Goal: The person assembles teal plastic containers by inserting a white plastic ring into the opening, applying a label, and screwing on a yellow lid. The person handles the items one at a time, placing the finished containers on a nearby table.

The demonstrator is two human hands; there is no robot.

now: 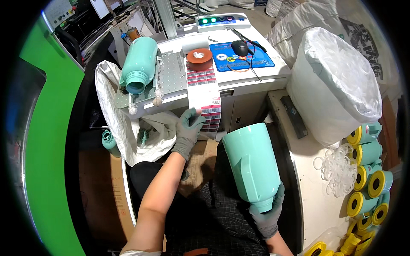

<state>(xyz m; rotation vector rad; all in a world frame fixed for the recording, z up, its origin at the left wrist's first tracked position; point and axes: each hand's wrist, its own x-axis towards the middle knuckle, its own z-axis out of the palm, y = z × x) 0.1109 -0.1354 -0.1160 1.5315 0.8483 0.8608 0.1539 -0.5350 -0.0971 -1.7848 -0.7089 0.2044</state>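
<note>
I see the right hand [268, 213] wrapped around the neck of the green jug [252, 164], fingers closed on it. The jug hangs tilted in front of the lap, neck toward the wearer and broad base up and away; gripping it low probably leaves the wall and handle [247, 174] uncovered.

The left hand [191, 128] is at the edge of the label strip [210, 112], its fingers partly bent; from here I cannot tell whether it pinches a label. The strip runs across the counter [275, 53] and down over its front edge, within easy reach. I take the brown roll [200, 66] sitting on it to be a weight against sliding.

A second jug [140, 64] lies on its side on the drilled plate [173, 79], mouth toward the wearer.

At the right, yellow-lidded jugs [369, 153] are grouped together near loose clear rings [339, 168], beside a white sack [329, 98], probably so everything remains at arm's length.
</note>
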